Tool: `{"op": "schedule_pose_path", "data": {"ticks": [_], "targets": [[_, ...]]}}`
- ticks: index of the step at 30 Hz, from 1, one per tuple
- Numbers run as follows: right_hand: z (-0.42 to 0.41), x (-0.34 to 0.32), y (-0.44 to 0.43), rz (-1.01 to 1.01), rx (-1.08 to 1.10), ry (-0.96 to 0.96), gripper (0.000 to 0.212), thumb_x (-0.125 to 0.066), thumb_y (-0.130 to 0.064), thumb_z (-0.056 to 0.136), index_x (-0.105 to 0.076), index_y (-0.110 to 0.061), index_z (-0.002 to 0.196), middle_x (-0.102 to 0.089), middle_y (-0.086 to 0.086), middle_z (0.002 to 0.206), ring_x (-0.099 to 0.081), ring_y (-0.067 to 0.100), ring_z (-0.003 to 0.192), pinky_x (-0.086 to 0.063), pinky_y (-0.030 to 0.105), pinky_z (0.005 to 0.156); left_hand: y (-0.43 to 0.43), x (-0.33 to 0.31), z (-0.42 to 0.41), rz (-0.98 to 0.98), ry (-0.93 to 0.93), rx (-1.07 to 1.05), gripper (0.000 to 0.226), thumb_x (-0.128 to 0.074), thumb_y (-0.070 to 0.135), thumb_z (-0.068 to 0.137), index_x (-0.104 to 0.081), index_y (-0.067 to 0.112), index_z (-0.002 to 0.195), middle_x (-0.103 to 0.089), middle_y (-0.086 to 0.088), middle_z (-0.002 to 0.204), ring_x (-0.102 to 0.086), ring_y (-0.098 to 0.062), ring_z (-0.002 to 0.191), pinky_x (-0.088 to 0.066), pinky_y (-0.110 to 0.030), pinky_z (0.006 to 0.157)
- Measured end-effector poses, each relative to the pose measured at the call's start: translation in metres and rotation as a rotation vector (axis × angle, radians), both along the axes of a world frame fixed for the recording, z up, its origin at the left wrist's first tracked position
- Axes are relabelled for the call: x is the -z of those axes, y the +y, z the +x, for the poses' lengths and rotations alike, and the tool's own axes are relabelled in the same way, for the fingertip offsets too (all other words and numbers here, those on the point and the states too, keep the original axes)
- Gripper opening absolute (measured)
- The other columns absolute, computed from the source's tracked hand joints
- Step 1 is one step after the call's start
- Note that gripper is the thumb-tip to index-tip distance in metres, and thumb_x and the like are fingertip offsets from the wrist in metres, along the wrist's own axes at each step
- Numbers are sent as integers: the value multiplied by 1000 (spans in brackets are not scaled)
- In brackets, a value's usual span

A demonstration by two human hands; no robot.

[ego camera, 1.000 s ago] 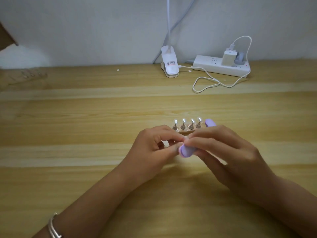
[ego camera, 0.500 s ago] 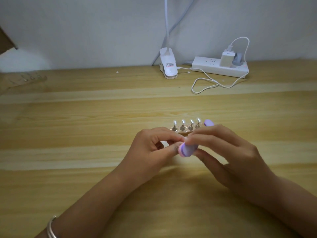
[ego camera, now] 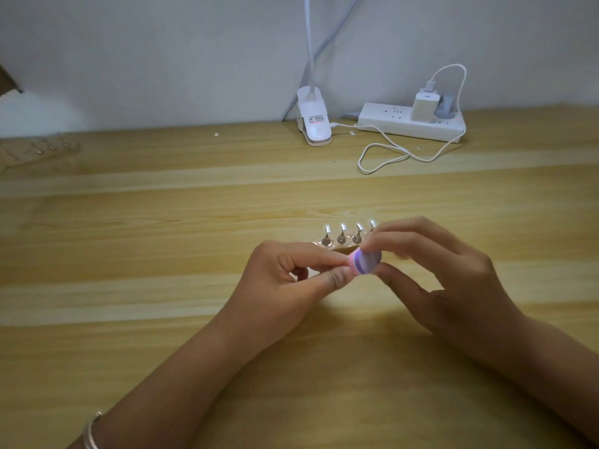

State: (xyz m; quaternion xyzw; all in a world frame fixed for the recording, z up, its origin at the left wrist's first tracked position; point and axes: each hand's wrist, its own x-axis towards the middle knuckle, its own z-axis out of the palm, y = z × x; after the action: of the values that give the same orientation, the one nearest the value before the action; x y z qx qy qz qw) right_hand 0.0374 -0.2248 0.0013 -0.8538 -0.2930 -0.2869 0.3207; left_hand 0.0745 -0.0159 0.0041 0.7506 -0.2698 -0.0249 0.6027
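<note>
Two hands at work over the middle of the table, somewhat toward its near edge.

1. Left hand: thumb and forefinger pinch the pink end of a purple cylinder; other fingers curled under. Silver bracelet on the wrist.
2. Right hand: thumb below, fingers above, gripping the purple end of the same cylinder.
3. Purple cylinder: small, banded in purple and pink, held level between both hands, lifted clear of the table.
4. Row of metal bits: four, upright on a low stand, just behind the cylinder; the rightmost is partly hidden by the right fingers.
5. Far edge of the table: white clip lamp; to its right a white power strip with a charger plugged in; a white cable looped in front.
</note>
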Motion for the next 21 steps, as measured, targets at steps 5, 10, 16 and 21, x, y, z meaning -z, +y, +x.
{"op": "schedule_pose_path", "data": {"ticks": [5,10,16,21], "targets": [[2,2,-2,-16,-14,-3,16,-67,-1,90,-72,-1,105,-68,7,106,-66,19,100,-52,33,92,-1,-2,-1,-1,18,-5,12,-75,14,82,-79,13,93,-74,4,76,-55,-4,65,-41,-49,56],[-2,4,5,-7,-62,-24,13,-67,0,91,-73,-2,103,-67,4,109,-66,18,103,-49,34,101,-1,-3,-2,-27,48,10,15,-70,17,82,-79,14,94,-74,-7,76,-55,-35,64,-43,-55,59],[1,1,1,-12,-56,-6,10,-65,0,94,-72,-2,101,-66,6,106,-66,21,100,-53,41,93,-1,-5,-2,-30,72,20,15,-71,17,81,-80,10,91,-72,-14,73,-57,-36,65,-45,-49,62],[2,1,-2,-54,-48,-40,11,-62,-4,97,-73,-3,99,-67,5,106,-67,20,100,-54,44,92,-1,-6,-3,-20,68,7,14,-71,19,80,-80,12,88,-72,-9,70,-55,-35,64,-44,-49,62]]}}
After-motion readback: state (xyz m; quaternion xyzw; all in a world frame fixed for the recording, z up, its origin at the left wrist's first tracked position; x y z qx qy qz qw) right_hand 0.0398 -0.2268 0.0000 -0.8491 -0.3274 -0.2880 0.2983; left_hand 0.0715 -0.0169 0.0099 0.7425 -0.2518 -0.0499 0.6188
